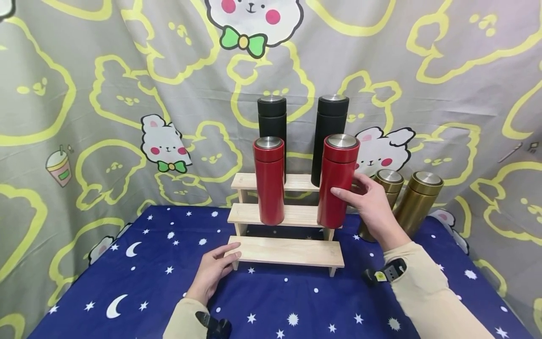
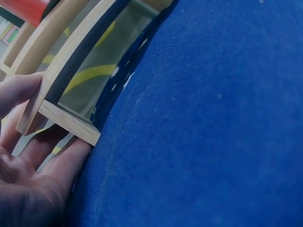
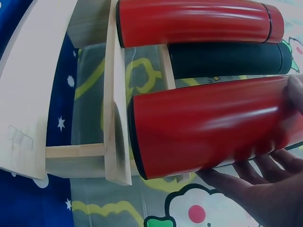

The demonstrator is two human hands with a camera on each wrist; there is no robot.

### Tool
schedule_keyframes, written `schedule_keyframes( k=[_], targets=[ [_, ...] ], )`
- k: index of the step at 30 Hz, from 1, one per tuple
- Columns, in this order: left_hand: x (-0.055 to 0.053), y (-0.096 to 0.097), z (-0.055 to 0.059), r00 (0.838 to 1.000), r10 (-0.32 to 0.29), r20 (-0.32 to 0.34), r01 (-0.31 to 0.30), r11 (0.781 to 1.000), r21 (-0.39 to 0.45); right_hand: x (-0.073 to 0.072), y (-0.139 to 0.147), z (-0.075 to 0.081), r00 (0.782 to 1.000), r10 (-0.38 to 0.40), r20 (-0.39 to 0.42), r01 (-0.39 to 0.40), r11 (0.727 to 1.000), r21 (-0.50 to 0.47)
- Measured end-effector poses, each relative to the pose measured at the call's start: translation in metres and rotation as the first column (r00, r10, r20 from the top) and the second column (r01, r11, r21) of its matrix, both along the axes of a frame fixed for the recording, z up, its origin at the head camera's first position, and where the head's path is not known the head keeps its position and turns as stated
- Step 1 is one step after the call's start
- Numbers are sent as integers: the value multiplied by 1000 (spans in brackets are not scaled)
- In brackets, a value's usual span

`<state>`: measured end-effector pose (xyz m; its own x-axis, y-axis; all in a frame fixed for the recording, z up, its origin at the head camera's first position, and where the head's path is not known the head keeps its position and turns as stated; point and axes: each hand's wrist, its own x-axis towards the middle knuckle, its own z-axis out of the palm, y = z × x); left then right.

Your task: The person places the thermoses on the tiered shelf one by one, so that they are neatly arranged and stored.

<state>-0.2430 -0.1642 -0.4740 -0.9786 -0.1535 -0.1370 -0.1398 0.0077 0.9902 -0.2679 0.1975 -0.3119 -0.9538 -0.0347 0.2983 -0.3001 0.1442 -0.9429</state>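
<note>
My right hand (image 1: pixel 372 202) grips a red thermos (image 1: pixel 338 188) by its side, thumb in front and fingers round the back. The thermos is upright at the right end of the middle step of a three-step wooden stand (image 1: pixel 288 250); its black base is right at the board in the right wrist view. My left hand (image 1: pixel 215 269) holds the left end of the lowest step, with the thumb at the board (image 2: pixel 61 61) and fingers beside the leg. Another red thermos (image 1: pixel 269 183) stands at the left of the middle step. Two black thermoses, left (image 1: pixel 272 113) and right (image 1: pixel 330 136), stand on the top step.
Two gold thermoses, one in front (image 1: pixel 389 181) and one farther right (image 1: pixel 419 202), stand on the table right of the stand, the first partly behind my right hand. A blue star-patterned cloth (image 1: pixel 169 254) covers the table. A grey cartoon curtain (image 1: pixel 127 94) hangs close behind.
</note>
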Motion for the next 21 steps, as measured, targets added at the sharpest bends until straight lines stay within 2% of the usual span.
schedule_keyframes(
  k=[21],
  targets=[
    [0, -1, 0, 1000, -6, -11, 6, 1000, 13, -18, -13, -8, 1000, 4, 30, -4, 1000, -17]
  ],
)
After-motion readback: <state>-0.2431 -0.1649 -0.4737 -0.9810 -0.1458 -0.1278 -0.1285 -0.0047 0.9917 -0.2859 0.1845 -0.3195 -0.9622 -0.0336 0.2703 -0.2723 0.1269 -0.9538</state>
